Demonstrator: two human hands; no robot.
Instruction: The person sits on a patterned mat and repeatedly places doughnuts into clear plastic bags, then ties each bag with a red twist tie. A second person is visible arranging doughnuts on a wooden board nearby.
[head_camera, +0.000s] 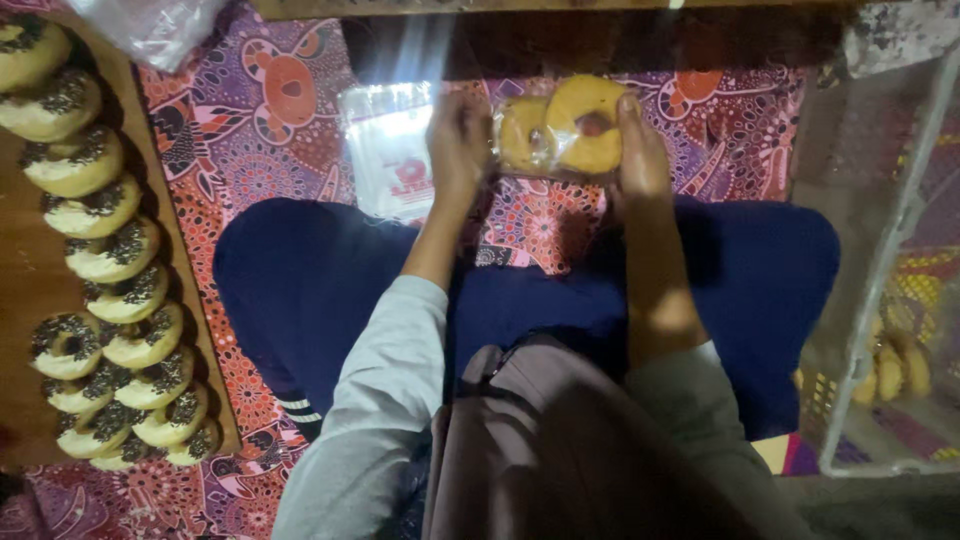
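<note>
Doughnuts (565, 128) in a clear bag sit above my knees; my left hand (458, 140) pinches the bag's left edge, my right hand (640, 155) clamps its right side. Left of them lie spare bags (388, 150); farther left, a wooden board (25, 260).

Wooden board (25, 300), left edge: two crowded rows of ring doughnuts (110, 250) with pale icing and dark sprinkles. Patterned floor cloth (240, 130), red, purple and orange, spread under everything. Stack of flat clear plastic bags (392, 150) lying on the cloth near the top centre. Crumpled clear plastic (150, 25), top left corner. Clear-walled container (880, 300), right edge, with several plain yellowish doughnuts (890, 370) seen through its side.
</note>
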